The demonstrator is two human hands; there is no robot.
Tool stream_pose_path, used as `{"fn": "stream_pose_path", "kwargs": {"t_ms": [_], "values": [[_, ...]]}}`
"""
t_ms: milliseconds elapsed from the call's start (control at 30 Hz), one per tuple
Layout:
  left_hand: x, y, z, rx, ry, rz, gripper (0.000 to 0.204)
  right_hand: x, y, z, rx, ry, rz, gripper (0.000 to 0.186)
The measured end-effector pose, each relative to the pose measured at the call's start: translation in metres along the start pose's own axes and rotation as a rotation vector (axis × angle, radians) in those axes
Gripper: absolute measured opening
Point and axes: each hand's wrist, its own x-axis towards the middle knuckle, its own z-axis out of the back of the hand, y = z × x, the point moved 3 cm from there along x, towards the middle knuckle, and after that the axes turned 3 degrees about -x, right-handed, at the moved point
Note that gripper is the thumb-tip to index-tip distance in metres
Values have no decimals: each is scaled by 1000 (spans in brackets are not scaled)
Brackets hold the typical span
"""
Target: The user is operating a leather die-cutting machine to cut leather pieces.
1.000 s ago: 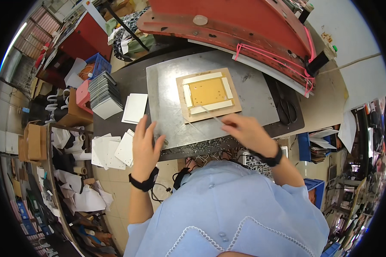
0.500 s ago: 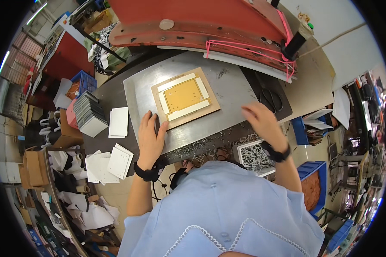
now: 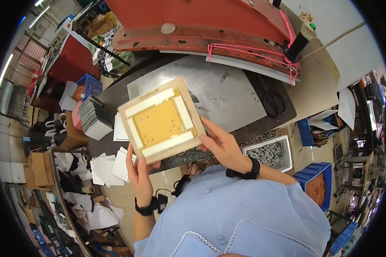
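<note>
Both of my hands hold a cutting die [image 3: 158,122], a square wooden board with pale strips framing a yellow middle dotted with small holes. It is raised off the metal plate [image 3: 227,85] and tilted, its face up toward me. My left hand [image 3: 140,171] grips the lower left corner, thumb at the front edge and some fingers hidden behind the board. At the right edge, my right hand [image 3: 221,145] has its fingers closed round the side. White punched sheets [image 3: 109,169] lie near my left hand.
A red press beam [image 3: 193,36] spans the far side, with pink cord at its right. Black scissors [image 3: 273,103] lie on the right. A white bin of scraps [image 3: 270,154] stands nearer me. Stacked grey-white pieces [image 3: 96,120] stand at the left; a blue crate [image 3: 317,180] is lower right.
The cutting die has been lifted off the metal plate and brought nearer, to the left. My right hand has moved left onto its edge; my left hand has moved nearer me and grips its corner.
</note>
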Motion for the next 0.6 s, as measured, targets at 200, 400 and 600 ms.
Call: {"fn": "stream_pose_path", "kwargs": {"t_ms": [200,400,600], "values": [[-64,37,5,-40,66,317,53,-36,-32,22,-109,139,-349,54],[-72,48,-6,-139,99,336,58,-59,-20,30,-176,91,-328,56],[-82,45,-10,-159,146,335,61,-80,-34,40,-99,54,-304,57]]}}
